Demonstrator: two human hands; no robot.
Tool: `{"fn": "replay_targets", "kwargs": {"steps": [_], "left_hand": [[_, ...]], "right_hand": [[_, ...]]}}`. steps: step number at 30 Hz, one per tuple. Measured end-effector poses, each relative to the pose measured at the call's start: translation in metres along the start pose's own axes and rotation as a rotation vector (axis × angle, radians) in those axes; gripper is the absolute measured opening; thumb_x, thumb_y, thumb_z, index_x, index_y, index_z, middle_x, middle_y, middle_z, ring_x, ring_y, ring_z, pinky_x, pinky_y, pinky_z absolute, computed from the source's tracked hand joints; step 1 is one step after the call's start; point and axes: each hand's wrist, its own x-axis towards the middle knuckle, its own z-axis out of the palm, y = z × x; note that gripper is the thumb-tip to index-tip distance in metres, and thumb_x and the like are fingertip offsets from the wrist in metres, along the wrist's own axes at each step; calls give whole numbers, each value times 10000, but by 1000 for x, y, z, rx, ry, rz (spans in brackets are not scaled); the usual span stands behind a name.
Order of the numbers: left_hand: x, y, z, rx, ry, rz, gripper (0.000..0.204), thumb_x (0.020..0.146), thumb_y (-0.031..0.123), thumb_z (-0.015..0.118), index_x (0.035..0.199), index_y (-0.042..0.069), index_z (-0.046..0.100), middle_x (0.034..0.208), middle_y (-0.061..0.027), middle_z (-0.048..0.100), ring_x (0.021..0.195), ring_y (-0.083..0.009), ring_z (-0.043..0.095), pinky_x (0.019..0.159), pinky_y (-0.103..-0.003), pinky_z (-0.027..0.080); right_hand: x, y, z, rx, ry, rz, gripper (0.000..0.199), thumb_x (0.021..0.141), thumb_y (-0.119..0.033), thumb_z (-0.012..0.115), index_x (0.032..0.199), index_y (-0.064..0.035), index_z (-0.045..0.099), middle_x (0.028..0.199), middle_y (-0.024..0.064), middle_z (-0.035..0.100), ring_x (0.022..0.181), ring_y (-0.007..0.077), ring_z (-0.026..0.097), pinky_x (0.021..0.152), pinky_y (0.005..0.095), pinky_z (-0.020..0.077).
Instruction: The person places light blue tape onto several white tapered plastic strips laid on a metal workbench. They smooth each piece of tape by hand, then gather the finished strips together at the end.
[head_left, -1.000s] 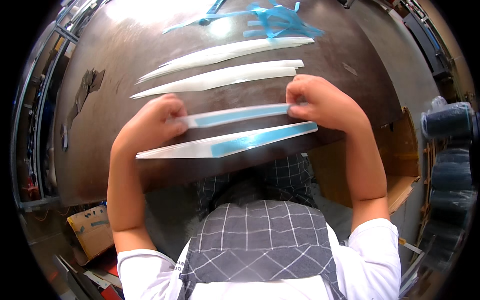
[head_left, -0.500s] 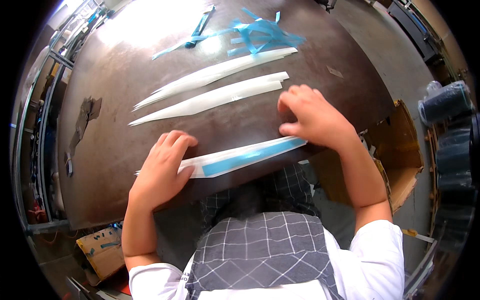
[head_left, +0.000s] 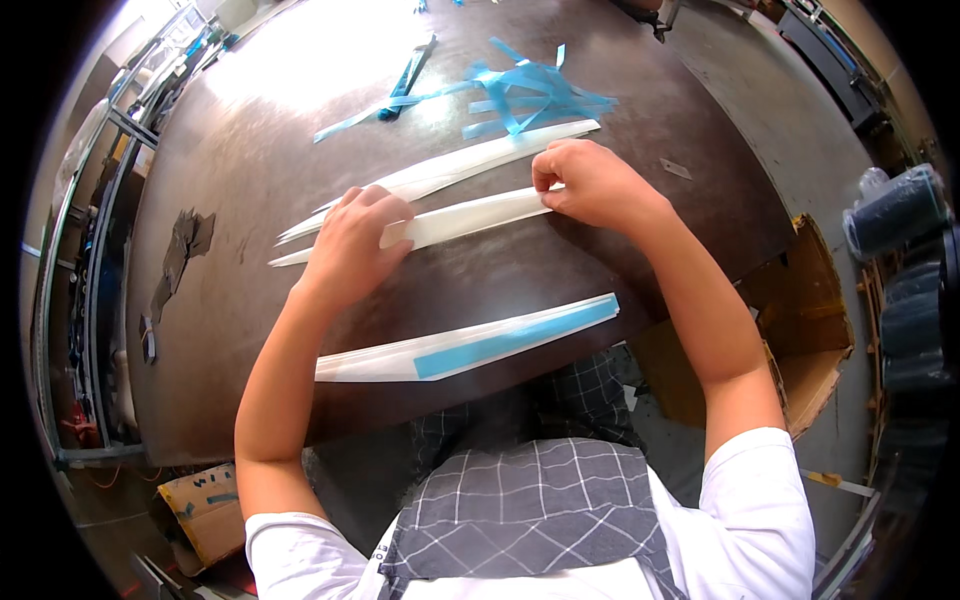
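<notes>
Currently: left hand (head_left: 352,240) flat on middle white strip (head_left: 470,215), right hand (head_left: 590,185) pinching its far end; taped strip (head_left: 470,345) nearer the body, blue scraps (head_left: 530,95) beyond on table (head_left: 250,150); likely best pressed firmly, kept taut.

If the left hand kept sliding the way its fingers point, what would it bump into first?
The left hand points up and right across the table. It would probably meet the farther white strip first, then the blue tape scraps. Depth is hard to judge.

Strips (head_left: 455,218) on table (head_left: 250,130) (tape tangle (head_left: 530,95) behind)
</notes>
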Motion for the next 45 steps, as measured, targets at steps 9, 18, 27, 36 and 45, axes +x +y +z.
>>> {"fn": "replay_targets", "kwargs": {"steps": [9,18,27,36,45], "left_hand": [[-9,-9,12,-161,93,25,225,812,69,790,1014,71,690,1086,-95,669,1065,-314,611,954,-411,487],[-2,-11,19,-266,177,-7,189,849,78,755,1036,51,739,1010,-105,707,982,-293,649,876,-389,518],[-19,1,-1,-514,-6,-118,113,900,32,699,1002,4,739,958,-91,718,802,-170,632,744,-306,523],[-28,13,9,-354,101,-44,274,921,146,720,1187,83,702,1024,-140,696,916,-290,661,844,-375,538],[-55,38,14,-210,-4,-18,267,849,52,758,1111,57,710,1024,-120,642,921,-274,644,811,-369,537]], "right_hand": [[-13,2,3,300,67,67,109,868,-76,698,930,11,720,842,141,715,814,204,691,782,331,537],[-9,9,9,398,236,-43,94,897,-93,719,897,-2,742,802,80,693,766,166,647,722,307,525],[-26,-2,0,549,43,138,129,927,-97,728,871,17,702,766,14,634,719,96,568,687,258,488],[-38,-26,-14,712,2,65,61,932,-64,715,928,-15,680,831,-21,636,764,52,569,695,217,478],[-84,-35,19,101,125,98,131,860,-146,751,904,-23,737,940,140,684,996,321,641,901,425,526]]}}
